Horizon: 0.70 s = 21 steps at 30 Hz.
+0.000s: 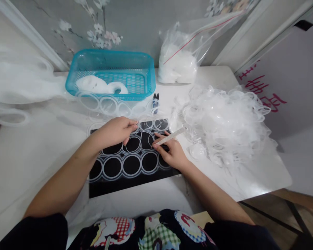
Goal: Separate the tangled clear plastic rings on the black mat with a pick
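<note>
On black mat (pixel 125 187), clear ring sheet (pixel 125 166) lies pinched by left hand (pixel 114 132); right hand (pixel 172 152) grips stick (pixel 170 136).

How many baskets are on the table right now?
1. The blue basket sits at the table's far edge, left of the clear bag, with white pieces inside. Others may be out of view.

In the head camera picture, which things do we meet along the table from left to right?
Left hand → black mat under clear ring sheet → right hand holding a white stick → pile of clear plastic rings.
</note>
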Motion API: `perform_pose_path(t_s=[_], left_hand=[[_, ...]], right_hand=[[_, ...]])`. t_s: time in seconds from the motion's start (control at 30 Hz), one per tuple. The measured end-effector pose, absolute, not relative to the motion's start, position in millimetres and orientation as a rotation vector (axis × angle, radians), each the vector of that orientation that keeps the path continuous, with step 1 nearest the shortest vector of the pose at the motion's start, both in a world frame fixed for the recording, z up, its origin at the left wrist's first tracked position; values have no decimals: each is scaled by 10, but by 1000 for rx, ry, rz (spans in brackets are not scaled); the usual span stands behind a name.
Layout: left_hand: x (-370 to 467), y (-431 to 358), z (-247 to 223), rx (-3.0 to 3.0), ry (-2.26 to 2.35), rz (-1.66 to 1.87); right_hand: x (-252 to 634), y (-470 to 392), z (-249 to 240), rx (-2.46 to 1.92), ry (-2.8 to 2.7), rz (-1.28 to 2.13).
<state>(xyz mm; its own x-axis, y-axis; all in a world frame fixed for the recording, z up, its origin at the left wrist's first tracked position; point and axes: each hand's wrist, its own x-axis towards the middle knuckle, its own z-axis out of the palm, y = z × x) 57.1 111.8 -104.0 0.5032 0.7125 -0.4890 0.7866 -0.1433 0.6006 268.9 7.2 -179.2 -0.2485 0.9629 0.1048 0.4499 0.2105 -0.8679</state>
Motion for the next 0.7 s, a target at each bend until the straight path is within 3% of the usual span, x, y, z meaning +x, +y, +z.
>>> perform_pose_path(t_s=[0.2,0.37,0.53,0.7], left_hand=[[530,1138,-1034,1744,1214,88],[520,1124,-890,1610,1190,704],[447,884,-523,1322,830,590],[427,525,-256,1072,593,662]], right_hand=[[2686,65,-1802,-1313,-1806,957],[2688,63,-1834,-1317,-1807,937],[2658,54,-1814,-1287,-1686,922],[2470,43,-1436,-1174,-1082,1111]])
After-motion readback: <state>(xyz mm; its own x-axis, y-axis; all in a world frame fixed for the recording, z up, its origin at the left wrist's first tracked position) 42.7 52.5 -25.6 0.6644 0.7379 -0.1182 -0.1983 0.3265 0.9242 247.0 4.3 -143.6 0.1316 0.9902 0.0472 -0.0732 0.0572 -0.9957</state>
